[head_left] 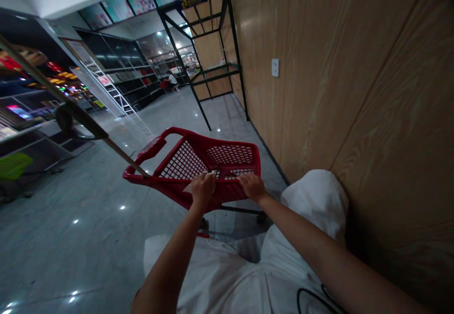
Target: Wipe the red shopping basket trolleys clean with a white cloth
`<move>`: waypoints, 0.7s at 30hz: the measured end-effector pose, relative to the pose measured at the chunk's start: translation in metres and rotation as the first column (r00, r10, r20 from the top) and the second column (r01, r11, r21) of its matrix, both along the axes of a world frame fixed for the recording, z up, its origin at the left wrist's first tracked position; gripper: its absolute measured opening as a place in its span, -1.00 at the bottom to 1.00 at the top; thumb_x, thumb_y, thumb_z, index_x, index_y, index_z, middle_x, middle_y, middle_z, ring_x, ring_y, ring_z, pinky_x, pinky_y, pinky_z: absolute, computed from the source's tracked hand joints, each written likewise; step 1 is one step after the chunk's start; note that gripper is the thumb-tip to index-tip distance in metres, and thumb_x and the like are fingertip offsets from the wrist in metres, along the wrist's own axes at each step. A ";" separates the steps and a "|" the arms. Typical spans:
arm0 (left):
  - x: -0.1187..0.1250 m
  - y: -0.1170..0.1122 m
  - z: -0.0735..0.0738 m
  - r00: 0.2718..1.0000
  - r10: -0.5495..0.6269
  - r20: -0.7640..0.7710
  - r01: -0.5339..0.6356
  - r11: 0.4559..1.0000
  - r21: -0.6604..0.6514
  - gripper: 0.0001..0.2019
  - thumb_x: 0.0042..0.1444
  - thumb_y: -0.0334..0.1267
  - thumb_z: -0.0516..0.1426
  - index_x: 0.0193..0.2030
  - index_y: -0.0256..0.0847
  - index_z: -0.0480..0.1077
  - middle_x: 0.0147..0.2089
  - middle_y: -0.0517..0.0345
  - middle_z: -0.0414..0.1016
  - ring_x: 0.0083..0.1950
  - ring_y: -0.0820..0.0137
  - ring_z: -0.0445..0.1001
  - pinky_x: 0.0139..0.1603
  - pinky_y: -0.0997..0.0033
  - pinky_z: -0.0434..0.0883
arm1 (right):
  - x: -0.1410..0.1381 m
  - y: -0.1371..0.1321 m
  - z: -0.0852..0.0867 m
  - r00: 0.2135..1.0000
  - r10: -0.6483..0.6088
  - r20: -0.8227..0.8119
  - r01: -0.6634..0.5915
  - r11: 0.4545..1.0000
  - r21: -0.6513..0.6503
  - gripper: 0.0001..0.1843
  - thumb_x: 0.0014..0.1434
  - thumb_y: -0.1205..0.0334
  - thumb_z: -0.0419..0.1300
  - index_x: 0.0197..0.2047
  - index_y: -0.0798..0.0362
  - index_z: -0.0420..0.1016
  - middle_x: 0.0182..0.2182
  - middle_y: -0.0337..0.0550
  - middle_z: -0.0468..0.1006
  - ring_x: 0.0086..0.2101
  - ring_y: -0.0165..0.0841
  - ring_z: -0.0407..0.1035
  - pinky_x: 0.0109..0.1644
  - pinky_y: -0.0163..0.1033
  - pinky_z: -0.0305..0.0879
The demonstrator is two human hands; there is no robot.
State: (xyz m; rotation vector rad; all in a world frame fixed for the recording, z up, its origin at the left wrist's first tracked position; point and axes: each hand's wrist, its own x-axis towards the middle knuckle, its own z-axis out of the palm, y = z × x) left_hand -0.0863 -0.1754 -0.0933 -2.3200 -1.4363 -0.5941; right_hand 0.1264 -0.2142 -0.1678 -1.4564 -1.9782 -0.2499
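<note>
Beside a paneled wall (319, 91), left hand (203, 190) and right hand (252, 186) close on a red cart (213, 155) slanting outward.

Red plastic shopping cart (209, 162) on a polished grey floor (71, 248)

The basket has walls with many small square holes and a smooth rounded rim, and its open top is turned toward the camera. It stands near the wooden wall panel (333, 91), with a thin dark metal frame (241, 209) showing under the basket.
</note>
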 end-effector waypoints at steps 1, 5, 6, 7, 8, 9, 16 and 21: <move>0.015 -0.003 -0.005 1.000 0.005 0.017 -0.004 1.000 -0.013 -0.72 0.26 -0.16 -0.08 -0.13 -0.12 0.43 -0.16 0.04 0.50 -0.17 0.28 0.44 -0.09 0.26 0.30 | -0.001 0.000 -0.001 1.000 0.003 -0.002 -0.003 1.000 0.003 -0.72 0.29 0.33 -0.02 -0.06 0.02 0.48 -0.10 -0.13 0.56 -0.13 -0.31 0.39 0.04 -0.16 0.22; 0.072 -0.015 -0.025 0.998 -0.059 0.038 0.061 0.996 -0.062 -0.71 0.27 -0.15 -0.08 -0.06 -0.11 0.41 -0.14 0.00 0.50 -0.15 0.27 0.44 -0.10 0.26 0.29 | -0.001 0.001 -0.003 1.000 -0.015 -0.020 0.015 1.000 0.018 -0.71 0.29 0.34 -0.02 -0.03 0.04 0.46 -0.10 -0.09 0.55 -0.11 -0.30 0.39 0.08 -0.14 0.22; 0.077 -0.016 -0.027 0.997 -0.072 0.027 0.074 0.995 -0.060 -0.71 0.27 -0.14 -0.08 -0.04 -0.11 0.40 -0.13 0.00 0.50 -0.16 0.27 0.44 -0.12 0.27 0.29 | -0.001 0.001 -0.003 1.000 -0.019 -0.019 0.020 1.000 0.023 -0.71 0.29 0.34 -0.02 -0.03 0.05 0.46 -0.11 -0.08 0.56 -0.12 -0.30 0.40 0.07 -0.14 0.22; 0.077 -0.016 -0.027 0.995 -0.095 0.004 0.095 0.994 -0.054 -0.70 0.26 -0.13 -0.07 -0.01 -0.10 0.39 -0.13 0.00 0.50 -0.17 0.28 0.44 -0.13 0.28 0.29 | 0.000 0.001 -0.003 1.000 -0.017 -0.016 0.018 0.999 0.030 -0.71 0.29 0.33 -0.03 -0.04 0.05 0.47 -0.12 -0.08 0.56 -0.12 -0.30 0.40 0.07 -0.14 0.23; 0.071 -0.015 -0.025 0.992 -0.124 -0.024 0.123 0.991 -0.045 -0.69 0.26 -0.11 -0.07 0.02 -0.08 0.38 -0.11 0.01 0.50 -0.18 0.29 0.45 -0.14 0.29 0.30 | 0.000 0.001 -0.002 1.000 -0.006 -0.009 0.006 0.999 0.036 -0.72 0.30 0.32 -0.03 -0.05 0.05 0.47 -0.12 -0.09 0.56 -0.12 -0.30 0.40 0.07 -0.14 0.23; 0.060 -0.013 -0.022 0.987 -0.154 -0.054 0.153 0.988 -0.031 -0.68 0.26 -0.10 -0.06 0.05 -0.07 0.36 -0.09 0.03 0.50 -0.18 0.30 0.45 -0.15 0.31 0.30 | 0.001 0.001 -0.002 1.000 0.011 -0.004 -0.011 0.999 0.042 -0.72 0.30 0.31 -0.02 -0.05 0.04 0.47 -0.12 -0.10 0.56 -0.12 -0.31 0.40 0.07 -0.15 0.23; -0.021 -0.003 0.002 0.998 -0.007 -0.060 0.011 0.997 0.074 -0.71 0.25 -0.11 -0.04 0.00 -0.05 0.40 -0.03 0.08 0.48 -0.12 0.28 0.42 -0.07 0.28 0.28 | -0.002 0.001 -0.004 0.999 0.040 -0.007 -0.039 0.994 0.100 -0.71 0.27 0.36 0.01 -0.02 0.02 0.46 -0.05 -0.12 0.53 -0.05 -0.33 0.37 0.11 -0.15 0.22; 0.038 -0.018 -0.021 1.000 0.000 0.003 0.000 0.998 0.062 -0.72 0.25 -0.16 -0.03 0.02 -0.01 0.39 0.01 0.09 0.46 -0.07 0.27 0.41 -0.05 0.25 0.27 | -0.002 0.004 -0.009 1.000 0.023 0.012 -0.025 0.981 0.191 -0.72 0.27 0.36 0.01 -0.05 0.04 0.47 -0.09 -0.12 0.55 -0.07 -0.34 0.39 0.10 -0.16 0.23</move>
